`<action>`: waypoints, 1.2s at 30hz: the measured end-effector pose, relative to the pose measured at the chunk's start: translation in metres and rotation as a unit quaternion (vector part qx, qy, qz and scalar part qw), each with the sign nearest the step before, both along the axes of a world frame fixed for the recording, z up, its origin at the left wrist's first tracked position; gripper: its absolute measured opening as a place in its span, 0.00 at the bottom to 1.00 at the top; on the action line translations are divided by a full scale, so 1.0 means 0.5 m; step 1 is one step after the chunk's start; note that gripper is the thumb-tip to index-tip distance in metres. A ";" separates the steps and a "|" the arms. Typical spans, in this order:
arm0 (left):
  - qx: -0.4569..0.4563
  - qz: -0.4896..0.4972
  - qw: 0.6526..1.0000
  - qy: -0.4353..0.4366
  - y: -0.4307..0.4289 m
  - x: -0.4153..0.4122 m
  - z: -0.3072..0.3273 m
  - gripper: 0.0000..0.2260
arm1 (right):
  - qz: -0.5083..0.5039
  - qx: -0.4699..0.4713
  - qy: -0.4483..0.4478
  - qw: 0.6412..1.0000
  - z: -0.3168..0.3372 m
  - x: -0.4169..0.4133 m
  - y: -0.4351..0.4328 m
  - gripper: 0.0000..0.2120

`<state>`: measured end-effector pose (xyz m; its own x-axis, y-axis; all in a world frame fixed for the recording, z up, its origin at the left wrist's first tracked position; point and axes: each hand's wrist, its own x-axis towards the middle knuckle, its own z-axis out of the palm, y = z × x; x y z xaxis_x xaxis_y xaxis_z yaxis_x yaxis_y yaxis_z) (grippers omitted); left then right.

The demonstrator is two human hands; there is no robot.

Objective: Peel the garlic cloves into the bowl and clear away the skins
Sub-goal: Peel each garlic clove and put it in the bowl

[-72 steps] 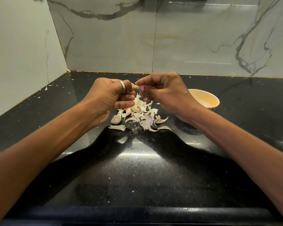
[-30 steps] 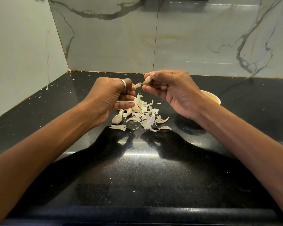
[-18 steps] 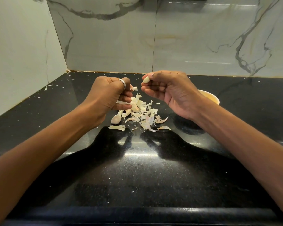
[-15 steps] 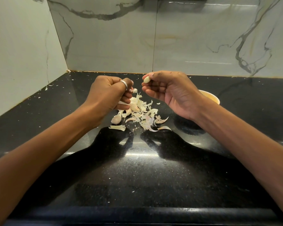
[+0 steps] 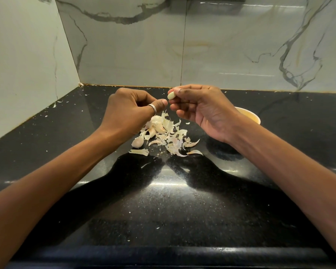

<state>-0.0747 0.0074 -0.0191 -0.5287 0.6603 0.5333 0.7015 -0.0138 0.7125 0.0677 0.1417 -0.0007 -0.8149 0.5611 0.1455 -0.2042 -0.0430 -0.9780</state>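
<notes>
My right hand [image 5: 204, 111] pinches a peeled, pale garlic clove [image 5: 171, 95] between thumb and fingertips, held above the counter. My left hand [image 5: 130, 113], with a ring on the thumb, is curled just to the left of it; no skin shows in its fingers. Below both hands lies a pile of garlic skins [image 5: 171, 134] with unpeeled cloves [image 5: 137, 142] at its left side. A small yellowish bowl [image 5: 249, 117] stands behind my right wrist, mostly hidden by it.
The black stone counter [image 5: 163, 200] carries scattered skin flecks, mostly along the left wall. Marble-look walls [image 5: 124, 55] close off the back and the left. The counter's front edge [image 5: 163, 253] runs along the bottom.
The clove came free of its skin and went to my right hand, which lifted it. My left hand dropped lower towards the pile, and the skin scrap at its thumb is gone.
</notes>
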 end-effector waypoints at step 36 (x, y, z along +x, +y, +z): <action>0.036 -0.069 0.994 -0.076 -0.002 0.007 0.006 0.15 | -0.031 0.122 0.027 0.992 -0.013 -0.012 -0.001 0.10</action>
<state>-0.0711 0.0063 -0.0161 -0.5132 0.6954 0.5030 0.5738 -0.1579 0.8036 0.0615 0.1410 -0.0073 -0.7674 0.5523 0.3258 -0.2511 0.2086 -0.9452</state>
